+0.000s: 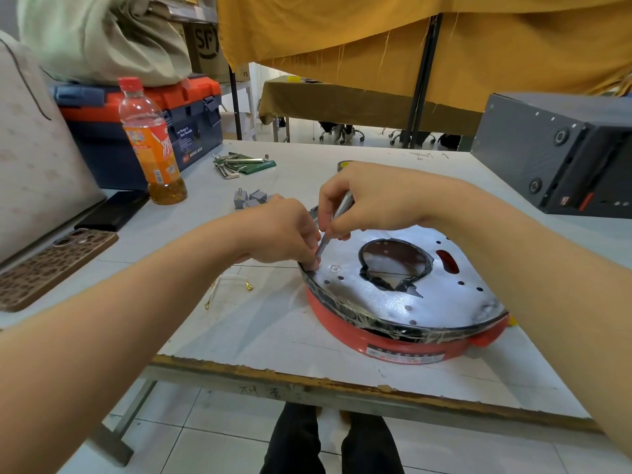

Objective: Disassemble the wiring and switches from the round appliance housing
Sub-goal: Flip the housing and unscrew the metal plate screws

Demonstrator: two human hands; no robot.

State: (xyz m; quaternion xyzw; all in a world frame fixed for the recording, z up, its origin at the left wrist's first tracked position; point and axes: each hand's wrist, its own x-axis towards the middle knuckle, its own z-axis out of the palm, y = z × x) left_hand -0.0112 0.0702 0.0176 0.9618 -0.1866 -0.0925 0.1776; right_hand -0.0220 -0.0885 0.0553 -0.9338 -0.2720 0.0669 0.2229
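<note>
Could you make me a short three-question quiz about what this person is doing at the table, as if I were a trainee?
1. True or false: the right hand holds a slim metal tool whose tip points down at the silver plate of the red round housing.
2. What lies loose on the table just left of the housing?
A. a white wire with gold terminals
B. a hammer
C. a roll of cable
3. Fill in: the left hand has its fingertips at the plate's ____.

Key: 1 true; 2 A, the white wire; 3 rim.
</note>
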